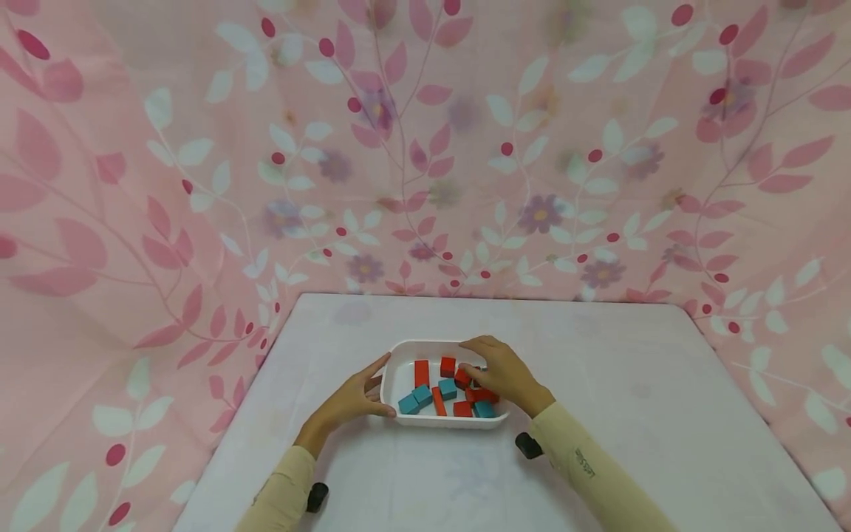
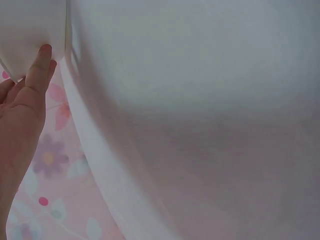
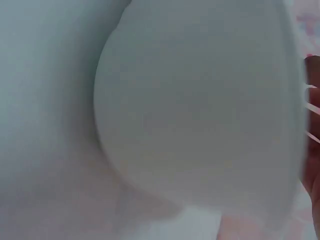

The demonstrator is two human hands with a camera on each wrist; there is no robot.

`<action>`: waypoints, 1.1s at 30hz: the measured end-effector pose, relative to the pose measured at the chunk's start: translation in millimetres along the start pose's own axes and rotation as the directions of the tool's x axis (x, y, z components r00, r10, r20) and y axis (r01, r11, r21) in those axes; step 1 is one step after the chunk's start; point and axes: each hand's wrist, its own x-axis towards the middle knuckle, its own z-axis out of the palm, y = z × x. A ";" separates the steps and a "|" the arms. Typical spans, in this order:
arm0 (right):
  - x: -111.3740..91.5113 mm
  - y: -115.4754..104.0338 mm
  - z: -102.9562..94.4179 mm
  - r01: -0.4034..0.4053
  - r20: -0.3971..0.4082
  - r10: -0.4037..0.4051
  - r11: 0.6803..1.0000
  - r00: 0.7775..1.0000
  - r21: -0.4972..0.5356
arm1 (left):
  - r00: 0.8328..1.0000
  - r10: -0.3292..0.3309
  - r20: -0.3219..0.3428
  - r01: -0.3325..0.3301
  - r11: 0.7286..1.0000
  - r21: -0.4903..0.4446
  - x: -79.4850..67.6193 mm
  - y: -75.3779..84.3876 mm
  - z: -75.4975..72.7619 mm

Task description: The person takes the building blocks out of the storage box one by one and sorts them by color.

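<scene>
A white tray (image 1: 445, 422) with rounded corners sits on the table and holds red and teal blocks. My left hand (image 1: 351, 399) holds the tray's left end, its thumb at the front corner and its index finger along the left rim. In the left wrist view, fingers (image 2: 37, 70) lie against the tray's outer wall. Over the tray's right part reaches my right hand (image 1: 505, 375), fingertips near the back rim, thumb apart from them beside a red block (image 1: 462, 379). This hand hides some blocks. Teal blocks (image 1: 408, 404) and a long red block (image 1: 422, 374) lie toward the left.
The table (image 1: 631, 414) has a white cover. Pink floral cloth (image 1: 425, 185) hangs behind it and at both sides. Dark wrist devices show below the left forearm (image 1: 317, 496) and beside the right cuff (image 1: 528, 445).
</scene>
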 end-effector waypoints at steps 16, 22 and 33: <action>21.8 -9.5 42.8 -0.202 0.236 0.163 0.967 0.958 0.153 | 0.999 0.017 0.027 -0.015 0.997 -0.076 2.5 -12.6 8.3; 30.1 -13.4 45.4 -0.245 0.220 0.212 0.960 0.952 0.132 | 1.000 -0.007 -0.006 0.007 0.999 -0.031 7.7 -23.8 7.1; 32.6 -16.8 37.0 -0.251 0.180 0.229 0.962 0.957 0.108 | 1.000 0.003 -0.019 -0.003 1.000 -0.006 8.1 -25.2 1.3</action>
